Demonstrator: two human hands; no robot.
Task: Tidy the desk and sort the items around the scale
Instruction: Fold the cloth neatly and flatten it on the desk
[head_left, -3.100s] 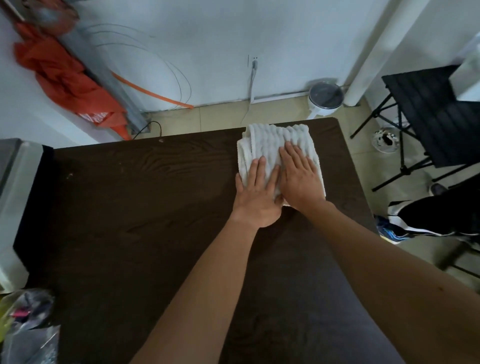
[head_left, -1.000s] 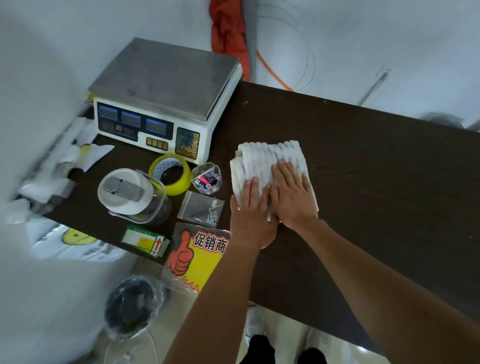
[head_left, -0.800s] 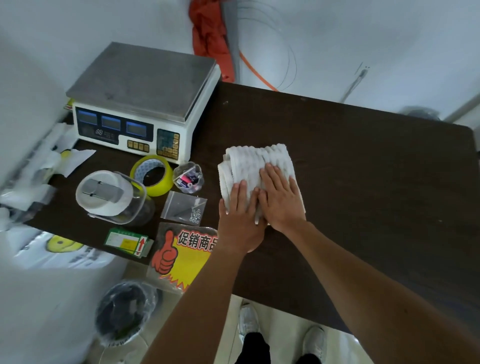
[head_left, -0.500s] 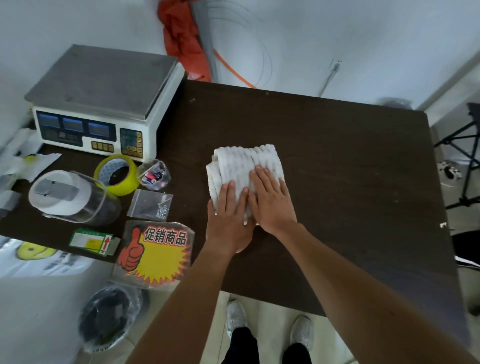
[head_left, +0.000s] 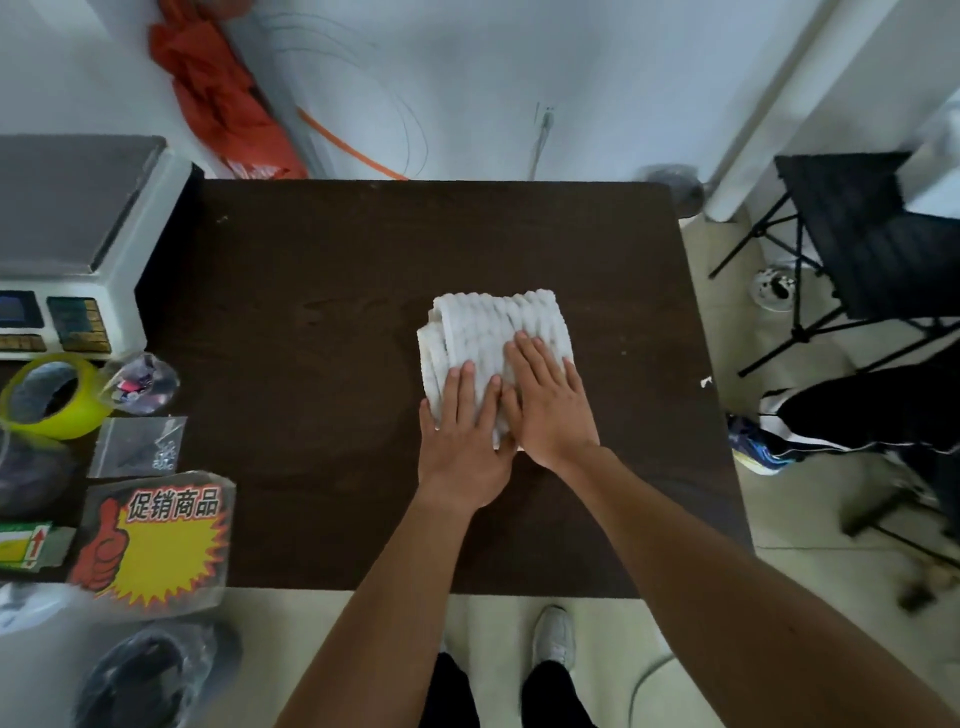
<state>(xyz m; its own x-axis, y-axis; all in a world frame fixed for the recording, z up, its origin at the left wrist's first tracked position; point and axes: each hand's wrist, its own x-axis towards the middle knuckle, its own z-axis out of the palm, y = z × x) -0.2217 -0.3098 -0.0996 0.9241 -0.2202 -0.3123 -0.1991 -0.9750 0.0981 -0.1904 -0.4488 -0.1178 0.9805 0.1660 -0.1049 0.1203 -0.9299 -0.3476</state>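
A folded white ribbed cloth (head_left: 493, 327) lies on the dark wooden desk (head_left: 322, 291). My left hand (head_left: 462, 441) and my right hand (head_left: 550, 405) press flat on its near half, side by side, fingers stretched out. At the far left stands the white scale (head_left: 67, 234) with a steel platform. In front of it sit a yellow tape roll (head_left: 52, 397), a small clear cup of bits (head_left: 140, 382), a clear bag of screws (head_left: 137, 447), a yellow and red promo sign (head_left: 156, 540) and a green box (head_left: 26, 543).
An orange cloth (head_left: 213, 88) hangs on the wall behind the desk. A black folding chair (head_left: 872, 234) stands on the right, beside another person's leg and shoe (head_left: 758, 447). A bin with a black bag (head_left: 145, 675) sits on the floor at lower left.
Both hands have slid the cloth rightward across the desk, away from the scale and its items. The view has swung right, so the scale now sits at the left edge.
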